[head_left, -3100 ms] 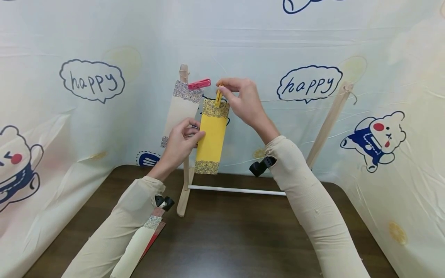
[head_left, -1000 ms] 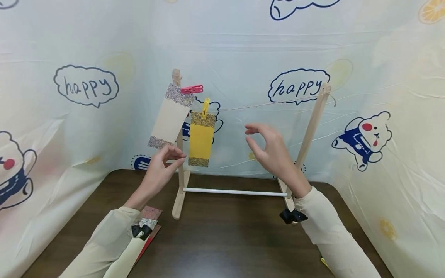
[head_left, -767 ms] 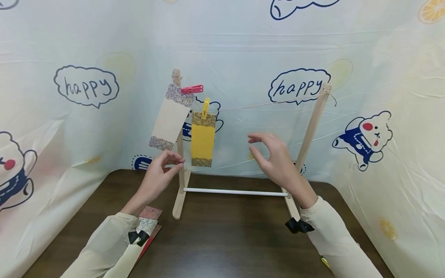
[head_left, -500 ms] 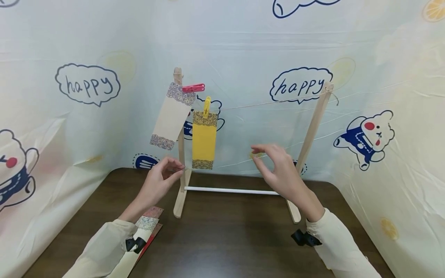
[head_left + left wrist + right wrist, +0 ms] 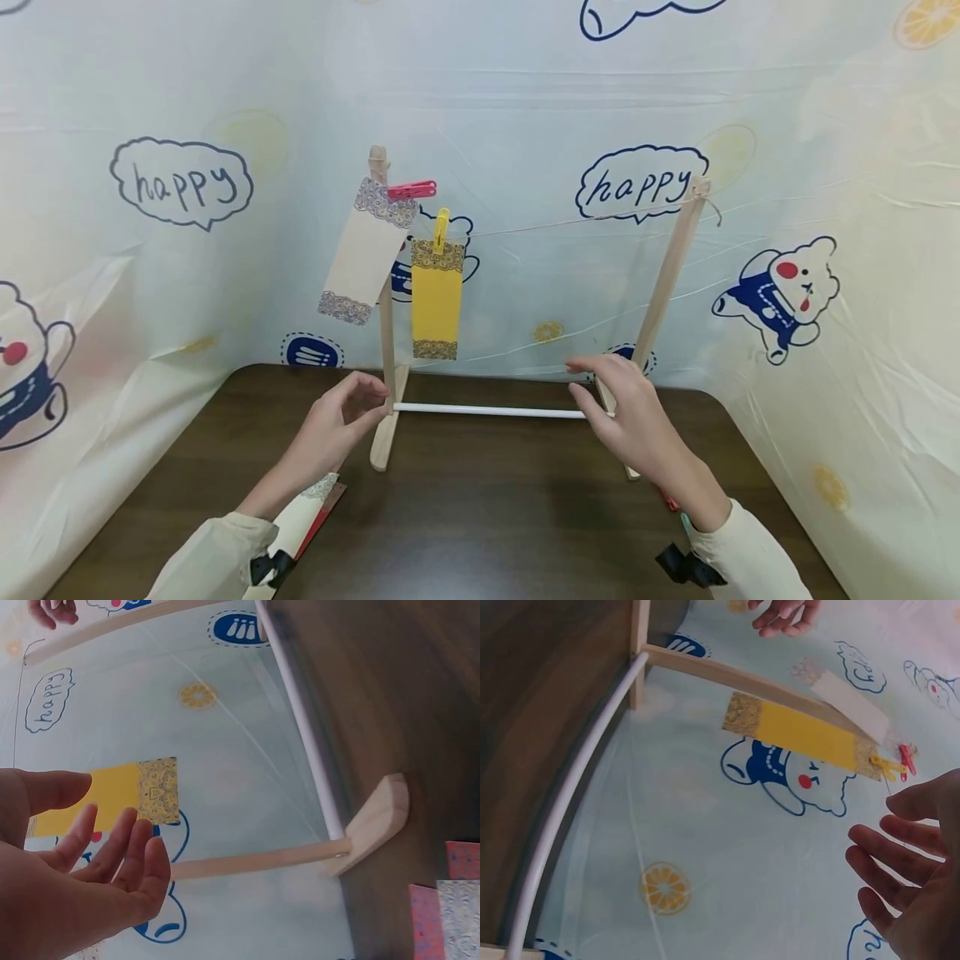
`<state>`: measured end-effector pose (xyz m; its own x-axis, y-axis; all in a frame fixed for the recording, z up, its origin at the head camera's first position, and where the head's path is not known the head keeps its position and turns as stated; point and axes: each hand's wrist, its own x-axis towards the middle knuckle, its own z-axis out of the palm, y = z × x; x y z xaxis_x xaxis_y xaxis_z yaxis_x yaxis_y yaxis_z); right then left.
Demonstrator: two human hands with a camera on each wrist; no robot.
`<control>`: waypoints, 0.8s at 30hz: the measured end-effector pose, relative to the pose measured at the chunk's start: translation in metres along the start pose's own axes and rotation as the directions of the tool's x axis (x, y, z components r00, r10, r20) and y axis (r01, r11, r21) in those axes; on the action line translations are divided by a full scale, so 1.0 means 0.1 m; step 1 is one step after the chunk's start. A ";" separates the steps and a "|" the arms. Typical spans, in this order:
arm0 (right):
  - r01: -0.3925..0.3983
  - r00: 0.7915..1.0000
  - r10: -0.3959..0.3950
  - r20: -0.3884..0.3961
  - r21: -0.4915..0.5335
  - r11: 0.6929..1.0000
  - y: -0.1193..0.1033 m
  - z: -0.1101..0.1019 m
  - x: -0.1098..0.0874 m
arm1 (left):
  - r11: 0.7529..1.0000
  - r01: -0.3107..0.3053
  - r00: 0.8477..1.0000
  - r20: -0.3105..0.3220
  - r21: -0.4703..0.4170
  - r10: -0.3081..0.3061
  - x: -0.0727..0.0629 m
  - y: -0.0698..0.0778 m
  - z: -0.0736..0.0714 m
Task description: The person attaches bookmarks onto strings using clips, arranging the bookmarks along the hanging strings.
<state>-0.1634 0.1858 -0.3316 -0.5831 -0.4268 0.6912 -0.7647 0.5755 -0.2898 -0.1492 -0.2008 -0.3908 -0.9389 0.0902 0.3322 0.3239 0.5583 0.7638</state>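
Note:
My left hand (image 5: pixel 337 425), fingers loosely bent, hovers in front of the foot of the rack's left post (image 5: pixel 387 342) and holds nothing. Over on the right, my right hand (image 5: pixel 637 417) is also bare, thumb and fingers apart, overlapping the base of the right post (image 5: pixel 671 271). From the string (image 5: pixel 525 228) hangs a yellow paper strip (image 5: pixel 437 302) with patterned ends, pinched by a yellow clothespin (image 5: pixel 441 231). Left of it a cream paper strip (image 5: pixel 366 258) hangs tilted under a pink clothespin (image 5: pixel 412 190).
More paper strips (image 5: pixel 303 525) lie on the dark table (image 5: pixel 480 517), partly hidden by the left forearm. A red object (image 5: pixel 670 500) shows beside the right wrist, mostly covered. A white rod (image 5: pixel 487 410) joins the posts low down; a printed curtain (image 5: pixel 480 100) stands behind.
Earlier, my left hand held the yellow strip while my right pinched its clothespin on the string. Both hands have since let go and moved down, the right also to the right.

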 end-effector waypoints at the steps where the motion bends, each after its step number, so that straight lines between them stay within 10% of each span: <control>1: -0.004 1.000 0.004 -0.003 -0.003 1.000 0.01 0.00 -0.03 | 1.000 0.001 1.000 0.002 0.001 -0.001 -0.02 0.00 0.00; 15: -0.161 0.987 0.159 -0.040 -0.074 0.984 0.19 -0.07 -0.65 | 0.995 0.100 0.994 0.041 -0.016 -0.099 -0.40 -0.16 0.00; 24: -0.352 0.936 0.348 -0.053 -0.169 0.921 0.32 -0.22 -1.13 | 0.991 0.108 0.993 0.040 0.074 -0.111 -0.62 -0.29 -0.03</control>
<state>-0.1158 0.2679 -0.4045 -0.7973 -0.1624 0.5813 -0.4527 0.7979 -0.3980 -0.1002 -0.2252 -0.4313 -0.9729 0.0602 0.2233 0.2112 0.6246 0.7519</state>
